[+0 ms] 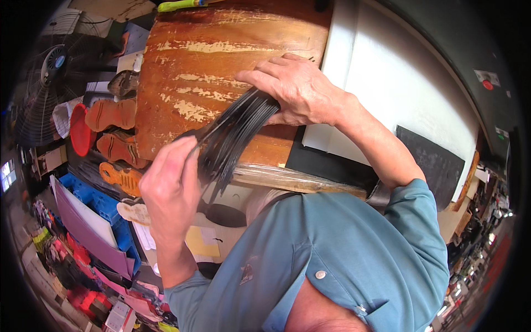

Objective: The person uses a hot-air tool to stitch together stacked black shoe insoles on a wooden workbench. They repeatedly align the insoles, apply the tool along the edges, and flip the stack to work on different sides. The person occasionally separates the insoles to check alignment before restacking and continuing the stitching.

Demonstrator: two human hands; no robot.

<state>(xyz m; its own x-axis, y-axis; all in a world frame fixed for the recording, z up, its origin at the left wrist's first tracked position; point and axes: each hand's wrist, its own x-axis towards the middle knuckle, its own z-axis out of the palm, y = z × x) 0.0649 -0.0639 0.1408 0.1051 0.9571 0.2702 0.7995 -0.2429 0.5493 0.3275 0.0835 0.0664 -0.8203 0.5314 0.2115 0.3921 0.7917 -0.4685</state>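
Observation:
A thick stack of thin, flexible black sheets (238,130) bends in an arc over the worn wooden board (182,61). My right hand (296,91) is closed round its upper end, thumb and fingers on opposite sides. At the lower left end, my left hand (168,188) pinches the edge of the sheets between thumb and fingers. The layers fan slightly apart in the middle and hang down at the bottom. The kind of piece they are cut as cannot be made out.
A large white board (381,72) lies to the right, with a black sheet (431,160) on it. Brown shoe-sole shapes (113,114) line the wooden board's left edge beside a red oval dish (82,130). Farther left are a fan (52,66) and a blue crate (124,232).

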